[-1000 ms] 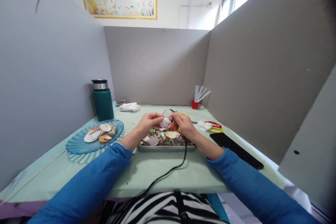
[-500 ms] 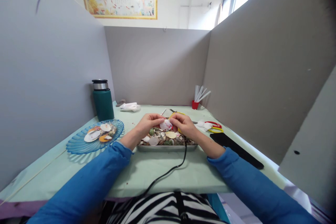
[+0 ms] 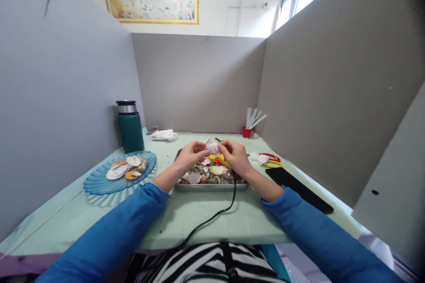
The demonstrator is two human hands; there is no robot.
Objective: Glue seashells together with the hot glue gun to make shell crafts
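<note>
Between my two hands, above the tray, is a white shell (image 3: 214,148) with pink-red spots. My left hand (image 3: 191,155) pinches its left edge with thumb and fingertips. On the other side my right hand (image 3: 235,157) grips it the same way. Underneath, a metal tray (image 3: 209,187) is filled with small shells and bits of stone, including a pale yellowish shell (image 3: 217,170) and a white one (image 3: 194,178). A yellow tool (image 3: 219,158), apparently a glue gun, lies on the pile, partly hidden by my right hand; a black cord (image 3: 212,217) runs from there toward me.
To the left, a blue scalloped plate (image 3: 96,182) bears several shells, with a green bottle (image 3: 130,131) behind it. Scissors (image 3: 272,164), white tissue (image 3: 257,158) and a black flat object (image 3: 299,189) lie right. A red cup (image 3: 246,132) holds white sticks. Grey partitions enclose the table.
Both hands have moved slightly up and away, turning the spotted shell so less of its face shows. More of the yellow tool in the tray is now visible.
</note>
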